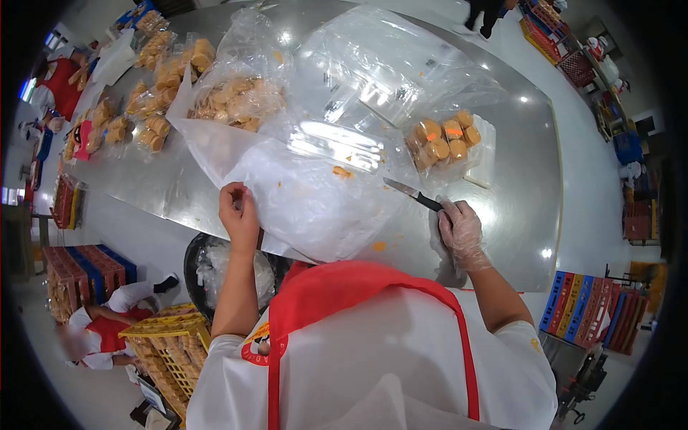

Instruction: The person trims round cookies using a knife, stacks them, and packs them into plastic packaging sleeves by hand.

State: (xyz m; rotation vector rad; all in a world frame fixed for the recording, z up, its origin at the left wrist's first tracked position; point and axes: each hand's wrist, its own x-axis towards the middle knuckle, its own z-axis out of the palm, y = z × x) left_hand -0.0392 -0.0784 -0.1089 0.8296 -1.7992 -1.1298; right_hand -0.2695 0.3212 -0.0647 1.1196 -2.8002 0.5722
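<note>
We do well to keep the knife [429, 203] low, its blade angled away from our gloved right hand [460, 233], whose fingers hold the handle. The plastic sheet [308, 208] lies between our hands; our left hand [239, 215] has its fingers curled narrow at its edge, though we cannot tell if they pinch it.

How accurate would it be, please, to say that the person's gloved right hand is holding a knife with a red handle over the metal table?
Not quite: the handle of the knife is black, not red, as the head view shows. The rest stands: the gloved right hand is holding it over the metal table.
</note>
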